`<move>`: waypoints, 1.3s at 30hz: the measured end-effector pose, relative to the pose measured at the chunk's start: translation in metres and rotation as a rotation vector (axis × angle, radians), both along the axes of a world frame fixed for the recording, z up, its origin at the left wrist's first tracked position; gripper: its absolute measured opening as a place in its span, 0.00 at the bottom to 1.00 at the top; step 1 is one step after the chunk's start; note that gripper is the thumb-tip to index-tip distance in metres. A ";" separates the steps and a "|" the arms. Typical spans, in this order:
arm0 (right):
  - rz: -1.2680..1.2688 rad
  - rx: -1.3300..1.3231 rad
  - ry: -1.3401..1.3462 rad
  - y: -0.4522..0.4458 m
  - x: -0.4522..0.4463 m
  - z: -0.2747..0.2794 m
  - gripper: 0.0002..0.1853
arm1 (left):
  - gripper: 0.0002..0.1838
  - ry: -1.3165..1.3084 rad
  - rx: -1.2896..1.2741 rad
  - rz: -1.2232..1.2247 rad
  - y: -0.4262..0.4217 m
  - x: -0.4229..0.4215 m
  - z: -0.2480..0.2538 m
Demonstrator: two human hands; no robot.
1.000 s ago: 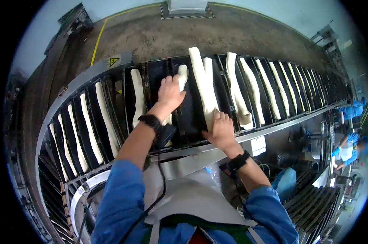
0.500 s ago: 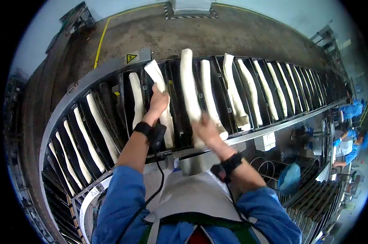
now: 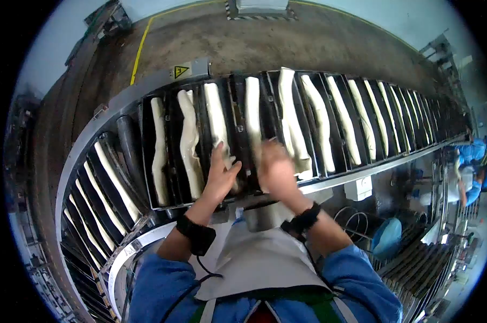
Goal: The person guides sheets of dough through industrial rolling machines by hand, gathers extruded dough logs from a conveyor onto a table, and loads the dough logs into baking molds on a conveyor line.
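Long pale dough-like strips lie in black trays on a curved conveyor. My left hand (image 3: 221, 175) is at the lower end of one strip (image 3: 216, 110), touching it, with thumb and fingers apart. Blurred by motion, my right hand (image 3: 277, 171) is over the lower part of the neighbouring strip (image 3: 252, 105); whether it grips it cannot be made out. To the left, a crooked strip (image 3: 189, 140) has a folded edge. On the right, a strip (image 3: 289, 116) lies doubled with a bunched lower end.
The conveyor's metal rail (image 3: 362, 168) runs along the near side. A warning label (image 3: 180, 71) is on the far-side housing. A white box (image 3: 358, 188) and a blue bag-like item (image 3: 387, 238) are below right. Co-workers in blue (image 3: 472, 185) stand at the far right.
The trays and strips have shifted left. My left hand has left the strip it touched earlier and moved right to another. My right hand remains near the tray's near edge, its strip now lying straighter.
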State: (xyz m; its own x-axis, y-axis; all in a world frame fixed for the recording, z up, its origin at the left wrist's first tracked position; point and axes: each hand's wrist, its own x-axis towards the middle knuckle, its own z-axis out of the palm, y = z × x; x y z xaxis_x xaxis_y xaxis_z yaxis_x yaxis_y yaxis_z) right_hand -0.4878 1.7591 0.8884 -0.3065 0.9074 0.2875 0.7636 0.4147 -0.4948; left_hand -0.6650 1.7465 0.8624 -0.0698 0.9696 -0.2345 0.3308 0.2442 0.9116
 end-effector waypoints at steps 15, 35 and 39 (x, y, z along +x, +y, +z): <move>-0.301 -0.692 0.194 0.086 0.075 -0.053 0.18 | 0.36 0.032 0.048 -0.167 0.001 0.090 -0.006; 0.475 -0.541 0.763 0.016 0.278 0.019 0.26 | 0.37 0.718 0.383 -0.227 0.090 0.198 -0.030; 0.029 -0.572 0.749 -0.038 0.481 -0.011 0.23 | 0.34 0.709 0.271 -0.051 0.097 0.235 -0.053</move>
